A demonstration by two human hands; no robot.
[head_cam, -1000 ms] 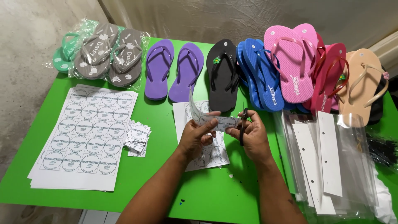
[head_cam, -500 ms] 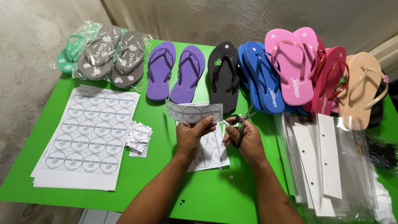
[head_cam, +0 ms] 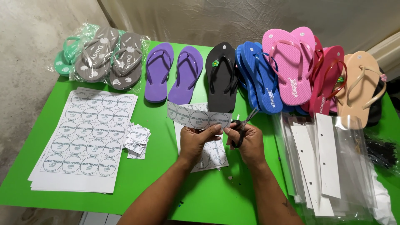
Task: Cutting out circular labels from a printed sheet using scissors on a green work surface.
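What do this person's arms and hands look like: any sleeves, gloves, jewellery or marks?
Both forearms are bare, with no sleeves in view. The left hand and right hand wear no gloves, and no rings, watch or bracelets show. A small dark mark, perhaps a tattoo, sits on the right forearm near the frame's lower edge; too small to make out.

A green worktop (head_cam: pixel 158 175) carries purple sandals (head_cam: pixel 173 73), a label sheet stack (head_cam: pixel 83 137) (round labels), and clear bags (head_cam: pixel 329 166).
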